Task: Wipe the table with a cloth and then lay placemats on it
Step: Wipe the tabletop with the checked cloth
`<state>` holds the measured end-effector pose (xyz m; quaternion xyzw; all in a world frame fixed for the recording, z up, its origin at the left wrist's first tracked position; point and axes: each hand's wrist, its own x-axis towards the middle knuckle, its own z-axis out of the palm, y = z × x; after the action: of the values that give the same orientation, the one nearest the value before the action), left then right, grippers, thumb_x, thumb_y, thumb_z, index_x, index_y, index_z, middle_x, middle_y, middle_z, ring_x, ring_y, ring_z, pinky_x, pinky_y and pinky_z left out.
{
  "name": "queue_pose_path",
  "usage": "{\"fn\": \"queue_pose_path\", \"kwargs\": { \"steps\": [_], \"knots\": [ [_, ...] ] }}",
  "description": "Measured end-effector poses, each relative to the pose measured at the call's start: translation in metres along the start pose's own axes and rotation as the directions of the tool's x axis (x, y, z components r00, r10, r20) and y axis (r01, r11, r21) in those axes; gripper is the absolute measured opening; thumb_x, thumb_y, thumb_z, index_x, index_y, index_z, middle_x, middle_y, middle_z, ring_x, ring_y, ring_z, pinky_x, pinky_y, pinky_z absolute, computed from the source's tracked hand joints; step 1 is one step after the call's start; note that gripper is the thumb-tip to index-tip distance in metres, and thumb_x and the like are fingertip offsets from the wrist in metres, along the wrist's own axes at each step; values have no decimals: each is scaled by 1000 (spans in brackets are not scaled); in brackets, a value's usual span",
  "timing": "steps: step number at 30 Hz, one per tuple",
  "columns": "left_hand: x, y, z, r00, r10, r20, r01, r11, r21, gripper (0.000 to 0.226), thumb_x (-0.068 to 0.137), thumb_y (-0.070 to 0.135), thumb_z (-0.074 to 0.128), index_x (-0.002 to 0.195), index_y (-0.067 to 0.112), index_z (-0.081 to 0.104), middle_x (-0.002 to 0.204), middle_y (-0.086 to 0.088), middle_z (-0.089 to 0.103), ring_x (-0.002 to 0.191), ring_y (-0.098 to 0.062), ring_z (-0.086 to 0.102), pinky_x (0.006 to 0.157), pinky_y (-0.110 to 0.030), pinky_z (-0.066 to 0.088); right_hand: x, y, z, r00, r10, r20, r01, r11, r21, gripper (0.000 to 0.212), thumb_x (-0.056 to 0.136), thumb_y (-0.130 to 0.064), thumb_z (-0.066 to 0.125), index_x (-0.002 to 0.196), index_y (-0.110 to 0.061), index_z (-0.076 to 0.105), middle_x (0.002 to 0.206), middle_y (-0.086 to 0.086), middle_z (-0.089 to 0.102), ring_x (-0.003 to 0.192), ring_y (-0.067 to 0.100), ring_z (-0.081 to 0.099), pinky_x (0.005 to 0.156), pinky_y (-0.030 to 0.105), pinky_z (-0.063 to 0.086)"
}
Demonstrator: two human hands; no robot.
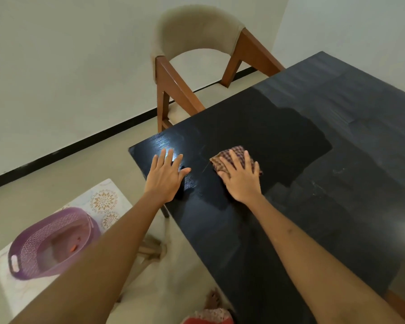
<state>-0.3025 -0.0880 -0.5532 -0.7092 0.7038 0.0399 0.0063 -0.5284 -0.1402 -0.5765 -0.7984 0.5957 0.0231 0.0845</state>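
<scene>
A black wooden table (290, 141) fills the right half of the view. A folded brown checked cloth (233, 155) lies on it near the left corner. My right hand (242, 177) presses flat on top of the cloth, fingers spread and pointing away from me. My left hand (165, 175) rests flat and empty on the tabletop by the left edge, fingers apart. A darker, wet-looking patch of table stretches beyond the cloth, and the far part of the top looks dull and grey. No placemats show on the table.
A beige upholstered chair with brown wooden legs (192, 66) stands at the table's far left side. A purple plastic basket (49, 244) sits on a white patterned stool (103, 202) at lower left. A bare foot (212, 299) shows on the floor below.
</scene>
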Motion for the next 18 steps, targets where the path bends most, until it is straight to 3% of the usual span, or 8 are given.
{"fn": "queue_pose_path", "kwargs": {
  "steps": [3,5,7,11,15,18],
  "knots": [
    [-16,-14,3,999,-54,6,54,998,-24,70,93,55,5,149,17,24,158,-13,16,147,-31,5,119,-44,6,-17,-26,12,998,-16,-65,16,1000,-1,52,99,-51,29,149,-36,32,161,-3,20,147,38,9,113,63,14],
    [-25,-23,2,995,-101,5,101,993,-62,77,89,57,-1,149,16,23,158,-14,16,147,-31,5,120,-44,8,-42,-60,20,986,-122,-111,122,993,-8,53,94,-51,30,142,-33,44,155,0,35,142,42,27,107,65,28],
    [-33,-28,2,991,-131,19,132,987,-87,78,87,57,-3,150,16,20,159,-13,13,147,-30,3,120,-43,8,-68,-96,29,962,-250,-109,250,968,-15,52,92,-50,33,138,-33,47,151,0,41,139,41,33,106,64,32],
    [-43,-33,-2,989,-149,24,150,985,-81,75,88,55,-2,151,18,17,160,-12,9,148,-29,1,119,-41,4,-82,-133,35,933,-346,-101,346,938,-16,45,95,-51,34,135,-37,50,149,-3,44,139,36,36,108,62,30],
    [-48,-35,-1,992,-125,7,126,992,-26,59,100,46,15,151,16,16,159,-16,10,147,-32,3,119,-43,6,-58,-142,29,935,-352,-51,352,936,-16,49,95,-52,27,136,-34,47,151,-1,39,143,38,27,109,64,26],
    [-53,-30,-3,994,-113,4,114,992,-45,60,98,47,12,150,17,17,159,-15,10,147,-32,3,118,-42,6,-58,-143,28,937,-347,-41,347,938,-24,51,95,-51,26,138,-33,44,152,-1,37,144,37,24,111,64,24]
  ]
}}
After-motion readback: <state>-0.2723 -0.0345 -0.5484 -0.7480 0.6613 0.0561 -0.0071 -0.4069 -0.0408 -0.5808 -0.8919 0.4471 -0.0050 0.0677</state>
